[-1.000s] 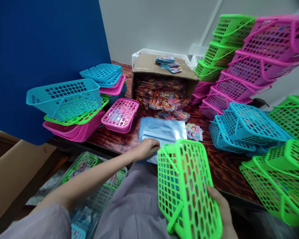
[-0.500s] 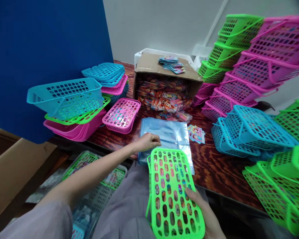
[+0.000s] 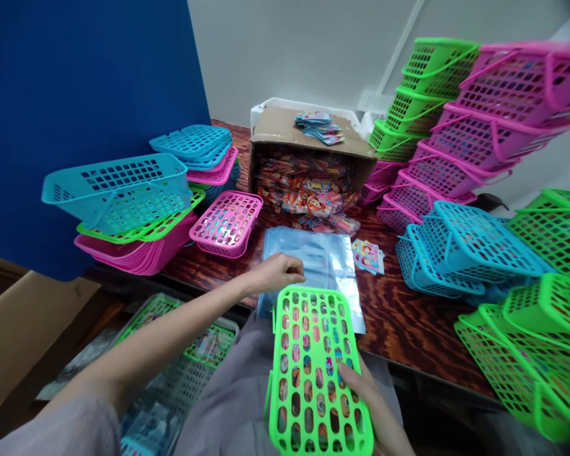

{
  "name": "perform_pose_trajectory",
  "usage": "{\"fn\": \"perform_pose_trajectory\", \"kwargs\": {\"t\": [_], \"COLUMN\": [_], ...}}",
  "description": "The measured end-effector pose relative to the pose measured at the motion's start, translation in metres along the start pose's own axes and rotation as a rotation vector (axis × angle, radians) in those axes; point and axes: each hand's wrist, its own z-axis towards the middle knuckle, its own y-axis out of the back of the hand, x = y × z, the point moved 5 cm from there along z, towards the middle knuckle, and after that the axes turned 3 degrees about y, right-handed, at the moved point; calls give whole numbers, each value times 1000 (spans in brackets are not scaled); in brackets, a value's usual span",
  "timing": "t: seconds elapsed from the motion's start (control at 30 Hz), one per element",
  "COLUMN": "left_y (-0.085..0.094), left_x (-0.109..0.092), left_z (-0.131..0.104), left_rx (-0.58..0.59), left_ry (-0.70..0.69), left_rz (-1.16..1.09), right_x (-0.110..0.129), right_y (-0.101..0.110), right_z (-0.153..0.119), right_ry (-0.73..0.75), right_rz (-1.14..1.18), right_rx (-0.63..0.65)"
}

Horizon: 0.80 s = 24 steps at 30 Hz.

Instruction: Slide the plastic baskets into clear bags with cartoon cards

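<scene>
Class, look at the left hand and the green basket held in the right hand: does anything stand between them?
Nothing visible does. The left hand, curled, is near the upper edge of the green basket in this view, with no object showing between them. The plastic bags show behind the hand.

Carton (image 3: 275, 125): its interior lies in shadow, and I cannot make out the rearmost packets (image 3: 308, 166). Atop it, cards (image 3: 319, 126) bear print too small to read. In front of it, the left hand (image 3: 278, 272) conceals its own fingertips, leaving any grip uncertain; farther forward of the carton, the lidded green basket (image 3: 316, 354) masks most right-hand fingers, its contents broken up by slots. Right of the carton, the upper pink baskets (image 3: 513, 82) are cut off by the view's edge, and a dark object (image 3: 490, 202), partly hidden, defies identification.
</scene>
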Motion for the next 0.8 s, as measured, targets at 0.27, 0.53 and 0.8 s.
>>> {"fn": "perform_pose_trajectory", "kwargs": {"t": [0.27, 0.53, 0.8], "left_y": [1, 2, -3], "left_x": [-17, -19, -8], "left_z": [-1, 14, 22], "left_rx": [19, 26, -38], "left_ry": [31, 76, 83], "left_rz": [57, 109, 163], "right_x": [-3, 109, 131], "right_y": [25, 21, -110], "right_z": [9, 51, 107], "right_ry": [-5, 495, 767], "right_rz": [-197, -1086, -1806], "right_rx": [22, -52, 95]}}
